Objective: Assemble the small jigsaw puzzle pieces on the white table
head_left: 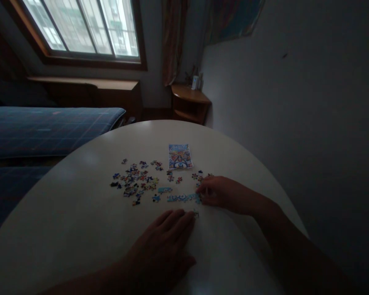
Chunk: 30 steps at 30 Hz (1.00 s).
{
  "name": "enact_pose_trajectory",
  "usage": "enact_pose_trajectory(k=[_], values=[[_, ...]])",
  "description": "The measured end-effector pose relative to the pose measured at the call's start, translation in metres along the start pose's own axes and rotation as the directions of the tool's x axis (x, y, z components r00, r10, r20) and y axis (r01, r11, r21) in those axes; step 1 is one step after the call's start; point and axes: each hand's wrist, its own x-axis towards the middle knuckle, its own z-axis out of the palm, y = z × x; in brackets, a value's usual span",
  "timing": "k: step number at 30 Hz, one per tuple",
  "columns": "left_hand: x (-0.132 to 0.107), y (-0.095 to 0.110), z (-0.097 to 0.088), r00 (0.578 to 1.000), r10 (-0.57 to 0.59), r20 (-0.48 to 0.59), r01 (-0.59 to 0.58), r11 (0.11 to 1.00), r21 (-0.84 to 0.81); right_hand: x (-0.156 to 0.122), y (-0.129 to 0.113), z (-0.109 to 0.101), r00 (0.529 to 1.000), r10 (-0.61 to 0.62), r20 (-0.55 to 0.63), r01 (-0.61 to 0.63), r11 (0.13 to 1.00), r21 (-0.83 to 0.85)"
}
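My left hand [167, 235] lies flat on the table with its fingers stretched out, the index fingertip beside a small loose puzzle piece [196, 214]. My right hand [217, 191] reaches in from the right, its fingers bent and pinched down at the right end of a joined strip of light-blue puzzle pieces [182, 197]. What sits between those fingertips is hidden. Above the strip lies a short blue section [165, 189]. A star-like blue piece [156, 198] is to its left. Several loose pieces [194, 176] lie just beyond my right hand.
A pile of mixed puzzle pieces [135, 178] spreads over the left of the round white table [80, 229]. Behind the strip lies a colourful picture sheet [180, 156]. A bed [49, 129] stands left, a corner shelf [190, 94] beyond, and a wall [295, 102] right.
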Motion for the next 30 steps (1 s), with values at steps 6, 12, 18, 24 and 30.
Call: enact_pose_trajectory(k=[6,12,18,24,30], values=[[0.000,-0.001,-0.001,0.999,0.031,0.020,-0.032,0.999,0.041,0.002,0.002,0.005,1.000,-0.013,-0.019,0.013,1.000,-0.012],[0.000,-0.004,0.002,1.000,0.022,0.020,-0.023,0.998,0.065,0.002,0.000,0.006,1.000,-0.012,-0.021,0.012,1.000,-0.012],[0.000,-0.004,0.001,1.000,0.007,-0.007,-0.006,0.995,0.103,0.003,-0.003,0.004,1.000,-0.030,-0.003,0.030,0.999,-0.011],[0.001,-0.005,-0.001,0.993,-0.002,-0.117,0.010,0.997,0.070,0.003,0.004,0.008,0.998,-0.053,-0.022,0.052,0.998,-0.019],[-0.005,-0.014,-0.006,0.968,-0.110,-0.224,0.152,0.972,0.177,-0.001,0.001,0.003,0.996,-0.088,-0.012,0.088,0.996,-0.016]])
